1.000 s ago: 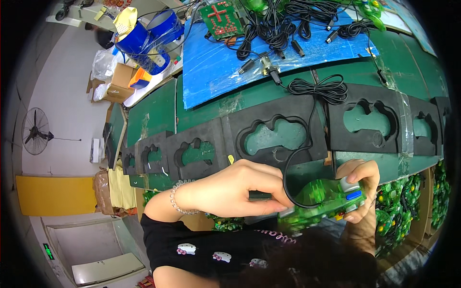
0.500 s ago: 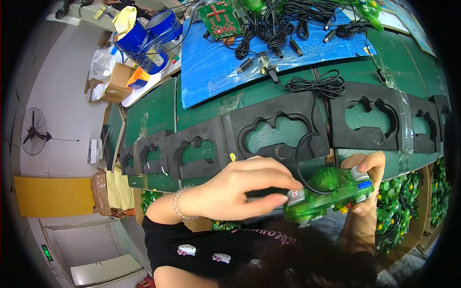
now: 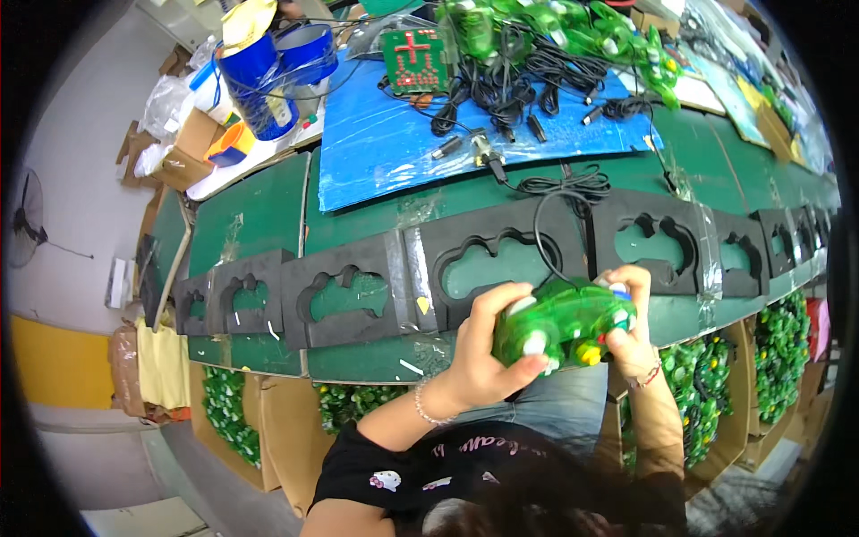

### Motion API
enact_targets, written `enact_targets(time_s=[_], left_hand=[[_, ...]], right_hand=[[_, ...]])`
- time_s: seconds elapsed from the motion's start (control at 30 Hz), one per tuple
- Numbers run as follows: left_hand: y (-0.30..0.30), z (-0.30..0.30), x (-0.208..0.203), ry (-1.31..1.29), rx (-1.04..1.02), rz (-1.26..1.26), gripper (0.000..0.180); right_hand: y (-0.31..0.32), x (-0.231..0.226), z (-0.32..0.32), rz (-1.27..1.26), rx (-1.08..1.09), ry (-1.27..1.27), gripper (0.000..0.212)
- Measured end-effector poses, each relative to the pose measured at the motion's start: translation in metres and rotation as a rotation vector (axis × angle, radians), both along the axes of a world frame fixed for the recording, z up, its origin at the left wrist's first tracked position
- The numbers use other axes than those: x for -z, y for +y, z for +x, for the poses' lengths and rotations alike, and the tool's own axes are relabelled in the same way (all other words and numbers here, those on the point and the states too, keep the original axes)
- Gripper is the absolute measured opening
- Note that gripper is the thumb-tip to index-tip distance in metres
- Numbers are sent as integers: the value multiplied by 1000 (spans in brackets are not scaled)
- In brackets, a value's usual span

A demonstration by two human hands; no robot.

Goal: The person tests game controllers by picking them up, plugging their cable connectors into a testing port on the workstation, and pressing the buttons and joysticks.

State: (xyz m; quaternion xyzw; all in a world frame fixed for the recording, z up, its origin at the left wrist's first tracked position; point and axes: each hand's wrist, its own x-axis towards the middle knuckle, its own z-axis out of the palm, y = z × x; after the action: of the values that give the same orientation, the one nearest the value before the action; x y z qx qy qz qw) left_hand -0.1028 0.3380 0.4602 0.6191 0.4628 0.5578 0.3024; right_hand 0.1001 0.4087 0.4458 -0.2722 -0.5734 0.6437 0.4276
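A translucent green game controller [image 3: 565,313] is held between both hands, its face with the white sticks and the yellow and red buttons turned up toward me. My left hand [image 3: 490,347] wraps the left grip, thumb at the white stick. Around the right grip my right hand [image 3: 633,327] is closed, thumb by the coloured buttons. The controller's black cable [image 3: 539,224] rises from its back edge to a coil [image 3: 573,183] and a plug [image 3: 497,168] at a small metal socket. Just beyond the controller lies a black foam block [image 3: 429,246] with a controller-shaped cutout.
More foam blocks [image 3: 344,295] line the green table [image 3: 255,204]. On a blue sheet [image 3: 358,170] are a green circuit board [image 3: 414,64], cables and green controllers [image 3: 555,27]. Blue bins [image 3: 255,85] stand at the far left. Cardboard boxes [image 3: 291,421] of green controllers sit below the near edge.
The controller has turned from tilted on its side to face up. My left hand has moved from fingering a grey part to gripping the left side. The view has shifted.
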Motion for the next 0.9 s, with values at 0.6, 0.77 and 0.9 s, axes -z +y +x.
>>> enact_targets(time_s=[0.6,0.77,0.9], left_hand=[[-48,-39,14,-430,147,-334,69],[-46,-39,17,-458,200,-354,71],[-41,-35,19,-524,169,-314,68]], right_hand=[[122,-28,-159,999,135,-1582,44],[116,-18,-159,1144,206,-1548,37],[108,-30,-161,1190,216,-1699,37]])
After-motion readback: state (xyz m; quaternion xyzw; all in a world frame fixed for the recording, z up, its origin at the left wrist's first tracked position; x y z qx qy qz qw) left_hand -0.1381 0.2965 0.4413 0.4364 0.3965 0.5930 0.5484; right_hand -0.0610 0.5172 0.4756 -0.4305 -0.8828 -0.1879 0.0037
